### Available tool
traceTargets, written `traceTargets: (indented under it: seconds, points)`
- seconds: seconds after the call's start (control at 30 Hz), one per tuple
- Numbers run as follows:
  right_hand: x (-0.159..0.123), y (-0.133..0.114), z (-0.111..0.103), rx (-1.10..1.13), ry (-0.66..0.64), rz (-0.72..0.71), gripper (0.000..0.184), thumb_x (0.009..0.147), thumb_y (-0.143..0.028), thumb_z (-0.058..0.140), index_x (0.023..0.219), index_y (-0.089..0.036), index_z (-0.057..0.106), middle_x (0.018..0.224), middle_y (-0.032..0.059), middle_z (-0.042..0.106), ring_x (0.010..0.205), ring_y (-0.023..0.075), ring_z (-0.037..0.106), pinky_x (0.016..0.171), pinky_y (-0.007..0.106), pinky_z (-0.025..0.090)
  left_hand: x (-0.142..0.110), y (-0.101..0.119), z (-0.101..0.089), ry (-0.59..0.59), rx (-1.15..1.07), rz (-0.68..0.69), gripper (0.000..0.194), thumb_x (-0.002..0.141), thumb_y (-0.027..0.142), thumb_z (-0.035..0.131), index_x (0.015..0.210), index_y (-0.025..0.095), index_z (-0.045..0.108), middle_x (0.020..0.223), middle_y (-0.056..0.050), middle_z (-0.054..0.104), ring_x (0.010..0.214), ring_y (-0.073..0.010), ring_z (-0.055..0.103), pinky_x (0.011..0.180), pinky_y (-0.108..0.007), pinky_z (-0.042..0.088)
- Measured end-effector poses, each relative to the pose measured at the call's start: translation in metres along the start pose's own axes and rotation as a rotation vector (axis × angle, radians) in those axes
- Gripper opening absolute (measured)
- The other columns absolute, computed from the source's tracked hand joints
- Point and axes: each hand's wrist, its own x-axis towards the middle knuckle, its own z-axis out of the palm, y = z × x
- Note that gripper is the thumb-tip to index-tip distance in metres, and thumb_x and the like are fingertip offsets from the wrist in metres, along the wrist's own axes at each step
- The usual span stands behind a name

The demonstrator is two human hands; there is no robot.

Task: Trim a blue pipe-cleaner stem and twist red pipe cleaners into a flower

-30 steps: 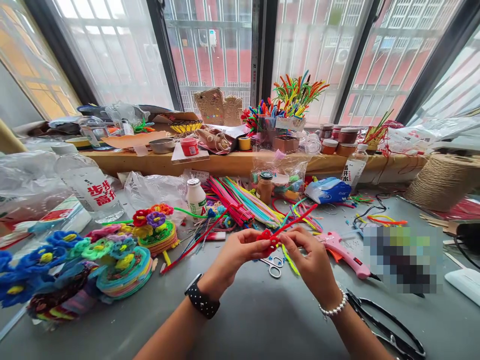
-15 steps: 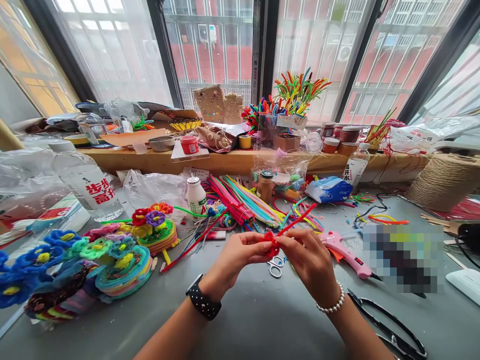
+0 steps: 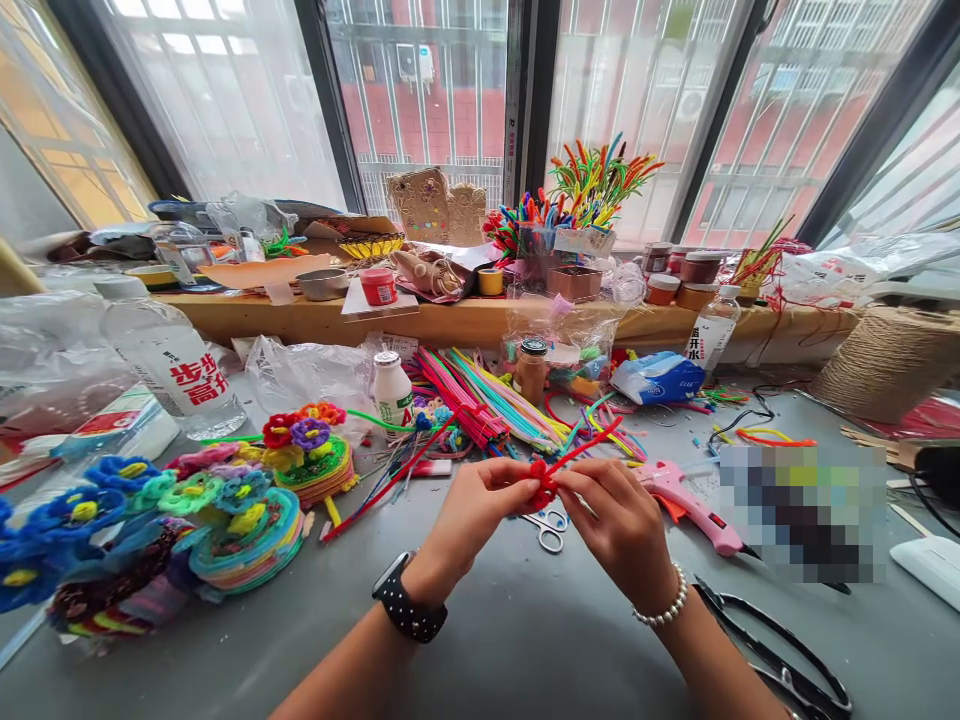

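Note:
Both my hands meet above the grey table. My left hand and my right hand pinch a red pipe cleaner between their fingertips. Its near end is curled into a small looped knot at my fingers, and its free end sticks up to the right. A second long red pipe cleaner lies on the table to the left of my left hand. Small scissors lie flat just under my hands.
A pink glue gun lies right of my hands, large black scissors nearer the right edge. Finished pipe-cleaner flower coasters crowd the left. Bundles of coloured pipe cleaners, bottles and jars stand behind, below a cluttered wooden shelf.
The loops at my fingers have been drawn in from an open shape to a tight red knot, and my hands have closed in on each other slightly.

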Motion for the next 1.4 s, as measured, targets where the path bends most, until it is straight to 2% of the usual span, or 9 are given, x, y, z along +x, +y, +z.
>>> traceTargets:
  seconds: [0.13, 0.27, 0.43, 0.53, 0.63, 0.77, 0.87, 1.07, 1.4]
  points:
    - [0.001, -0.001, 0.001, 0.023, -0.013, 0.041, 0.013, 0.075, -0.013, 0.05, 0.085, -0.018, 0.058, 0.076, 0.0054, 0.057, 0.071, 0.017, 0.051, 0.064, 0.03, 0.043, 0.0, -0.004, 0.003, 0.033, 0.125, 0.094, 0.017, 0.06, 0.023, 0.063, 0.072, 0.011, 0.063, 0.066, -0.006, 0.065, 0.065, -0.0175, 0.06, 0.062, -0.027, 0.046]
    - [0.002, -0.002, 0.001, 0.089, -0.051, 0.138, 0.012, 0.075, -0.015, 0.049, 0.083, -0.017, 0.058, 0.075, 0.0055, 0.055, 0.073, 0.0171, 0.051, 0.065, 0.031, 0.043, -0.001, -0.011, 0.003, 0.048, 0.288, 0.284, 0.014, 0.066, 0.025, 0.058, 0.073, 0.015, 0.063, 0.069, -0.006, 0.065, 0.067, -0.0185, 0.06, 0.063, -0.027, 0.046]
    - [0.004, -0.005, 0.001, 0.26, -0.102, 0.352, 0.008, 0.074, -0.016, 0.049, 0.074, -0.017, 0.057, 0.071, 0.004, 0.053, 0.066, 0.0154, 0.049, 0.06, 0.028, 0.041, -0.004, -0.012, 0.004, 0.101, 0.545, 0.49, 0.015, 0.069, 0.024, 0.053, 0.077, 0.021, 0.066, 0.076, -0.004, 0.065, 0.069, -0.017, 0.057, 0.067, -0.025, 0.043]
    - [0.006, -0.005, 0.001, 0.39, -0.137, 0.506, 0.011, 0.074, -0.023, 0.05, 0.068, -0.016, 0.056, 0.066, 0.0026, 0.052, 0.058, 0.0134, 0.046, 0.053, 0.026, 0.038, -0.005, -0.01, 0.004, 0.085, 0.575, 0.536, 0.016, 0.069, 0.022, 0.054, 0.078, 0.024, 0.066, 0.076, -0.004, 0.065, 0.072, -0.0177, 0.056, 0.07, -0.026, 0.041]
    - [0.008, -0.002, 0.001, 0.607, -0.217, 0.708, 0.016, 0.072, -0.029, 0.052, 0.066, -0.015, 0.056, 0.066, 0.0029, 0.054, 0.059, 0.0132, 0.047, 0.053, 0.025, 0.037, -0.005, -0.008, 0.002, 0.037, 0.598, 0.552, 0.016, 0.069, 0.022, 0.054, 0.078, 0.024, 0.066, 0.074, -0.004, 0.065, 0.071, -0.0172, 0.056, 0.069, -0.026, 0.04]
    - [0.008, 0.001, 0.0, 0.957, -0.283, 0.997, 0.015, 0.066, -0.028, 0.056, 0.063, -0.013, 0.056, 0.055, -0.0016, 0.049, 0.051, 0.0091, 0.04, 0.049, 0.022, 0.03, -0.004, -0.006, 0.001, -0.062, 0.531, 0.479, 0.015, 0.069, 0.022, 0.054, 0.078, 0.021, 0.066, 0.073, -0.004, 0.065, 0.068, -0.0164, 0.058, 0.066, -0.025, 0.043]
    - [0.008, 0.001, -0.003, 1.172, -0.305, 1.103, 0.016, 0.064, -0.024, 0.057, 0.054, -0.014, 0.052, 0.046, -0.0055, 0.039, 0.045, 0.0065, 0.03, 0.045, 0.021, 0.023, -0.004, -0.002, 0.002, -0.127, 0.38, 0.362, 0.014, 0.068, 0.024, 0.056, 0.075, 0.017, 0.065, 0.073, -0.006, 0.065, 0.068, -0.0174, 0.059, 0.064, -0.026, 0.045]
    - [0.011, 0.001, -0.008, 1.322, -0.357, 1.077, 0.017, 0.065, -0.031, 0.06, 0.062, -0.015, 0.054, 0.053, -0.0047, 0.041, 0.048, 0.0065, 0.032, 0.046, 0.021, 0.022, -0.003, 0.004, 0.001, -0.129, 0.124, 0.141, 0.016, 0.062, 0.026, 0.062, 0.072, 0.013, 0.062, 0.068, -0.005, 0.064, 0.065, -0.0159, 0.058, 0.063, -0.026, 0.045]
    - [0.011, 0.0, -0.005, 1.294, -0.281, 1.056, 0.019, 0.067, -0.032, 0.061, 0.063, -0.014, 0.054, 0.056, -0.0048, 0.04, 0.05, 0.0059, 0.029, 0.047, 0.02, 0.021, -0.002, 0.004, 0.0, -0.178, 0.067, 0.036, 0.02, 0.063, 0.025, 0.062, 0.079, 0.013, 0.06, 0.069, -0.004, 0.062, 0.066, -0.0133, 0.057, 0.062, -0.023, 0.044]
